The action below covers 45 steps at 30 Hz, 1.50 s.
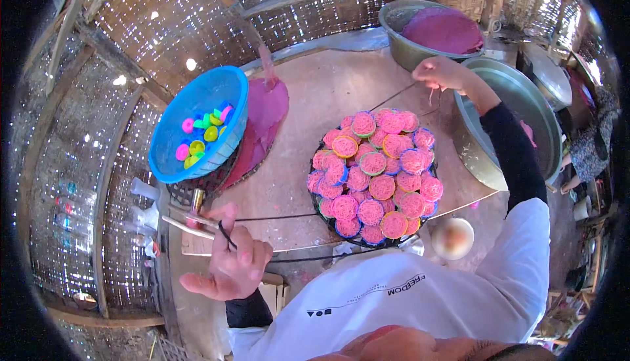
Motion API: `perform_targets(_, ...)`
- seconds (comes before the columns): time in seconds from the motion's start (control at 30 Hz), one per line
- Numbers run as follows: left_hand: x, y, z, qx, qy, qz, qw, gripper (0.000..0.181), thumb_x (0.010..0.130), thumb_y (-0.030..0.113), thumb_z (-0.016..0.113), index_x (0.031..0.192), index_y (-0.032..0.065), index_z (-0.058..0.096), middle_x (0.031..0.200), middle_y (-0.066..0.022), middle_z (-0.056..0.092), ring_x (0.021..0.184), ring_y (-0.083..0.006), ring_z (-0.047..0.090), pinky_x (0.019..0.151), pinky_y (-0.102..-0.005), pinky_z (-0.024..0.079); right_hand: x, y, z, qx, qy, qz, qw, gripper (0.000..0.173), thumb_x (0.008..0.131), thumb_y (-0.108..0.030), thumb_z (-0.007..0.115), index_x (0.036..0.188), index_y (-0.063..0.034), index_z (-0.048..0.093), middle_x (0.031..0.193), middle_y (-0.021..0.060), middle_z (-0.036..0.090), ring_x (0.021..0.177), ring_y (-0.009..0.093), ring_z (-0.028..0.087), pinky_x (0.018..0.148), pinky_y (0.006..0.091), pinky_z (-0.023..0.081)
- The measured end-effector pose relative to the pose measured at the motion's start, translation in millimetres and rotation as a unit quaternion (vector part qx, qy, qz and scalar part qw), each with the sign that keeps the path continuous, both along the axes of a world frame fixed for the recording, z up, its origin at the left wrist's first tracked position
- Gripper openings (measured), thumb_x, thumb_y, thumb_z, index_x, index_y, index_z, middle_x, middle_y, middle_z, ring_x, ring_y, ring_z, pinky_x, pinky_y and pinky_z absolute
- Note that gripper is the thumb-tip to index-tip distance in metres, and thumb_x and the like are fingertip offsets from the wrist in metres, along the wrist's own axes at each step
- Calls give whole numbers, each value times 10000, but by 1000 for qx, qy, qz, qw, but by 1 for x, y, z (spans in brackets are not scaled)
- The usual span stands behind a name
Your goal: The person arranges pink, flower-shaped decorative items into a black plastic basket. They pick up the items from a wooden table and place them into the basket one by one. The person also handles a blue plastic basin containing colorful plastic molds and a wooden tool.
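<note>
A round dark tray or basket (314, 204) is piled with small colourful plastic cups of pink noodle-like strands (372, 163). Dark cords (283, 219) stretch from its left side towards my left hand (234, 257), where a black loop passes over a finger; the thumb is spread. Beyond the tray, at the upper right, my right hand (438, 73) has its fingers pinched on another dark cord (393, 96), which slants down to the tray's far edge. A thin pink strand hangs beneath the fingers. The tray's base is hidden.
A blue plastic basket (160, 162) of loose coloured cups stands left beside a magenta sheet (268, 110). Large metal basins (485, 166) stand right, one holding magenta dough (443, 31). A short brass-coloured cylinder (197, 199) is near my left hand. A white bucket (453, 255) is below the table's edge.
</note>
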<state>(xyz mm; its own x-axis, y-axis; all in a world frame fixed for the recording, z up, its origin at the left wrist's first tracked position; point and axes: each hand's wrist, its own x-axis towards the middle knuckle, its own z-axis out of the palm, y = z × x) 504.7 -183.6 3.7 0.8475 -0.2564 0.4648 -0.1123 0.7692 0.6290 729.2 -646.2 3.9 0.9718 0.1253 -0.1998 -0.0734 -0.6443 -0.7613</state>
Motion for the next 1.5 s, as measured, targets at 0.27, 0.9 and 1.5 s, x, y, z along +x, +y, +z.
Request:
perform_targets(0.27, 22, -24, 51, 26, 51, -79, 995, 1134, 792, 665, 582, 1432, -114, 61, 835, -13, 396, 649, -123, 374, 662, -288, 303, -19, 26, 7, 233, -46, -104, 966, 235, 887, -391, 623, 954, -178, 549, 691, -92, 449, 595, 31, 465, 556, 199, 410)
perform_targets(0.9, 168, 3, 97, 48, 65, -94, 992, 912, 888, 627, 453, 1296, -166, 264, 908, -66, 437, 727, -147, 378, 672, -297, 348, 34, 16, 41, 274, -113, -134, 946, 276, 871, -444, 620, 965, -195, 549, 701, -85, 453, 584, 25, 449, 549, 203, 404)
perform_targets(1.5, 360, 16, 86, 91, 130, -101, 982, 725, 892, 642, 423, 998, -75, 449, 830, -57, 457, 670, -142, 406, 624, -278, 355, 200, 23, 40, 268, -103, -155, 945, 339, 873, -492, 587, 980, -171, 564, 636, -75, 462, 497, 20, 403, 463, 207, 329)
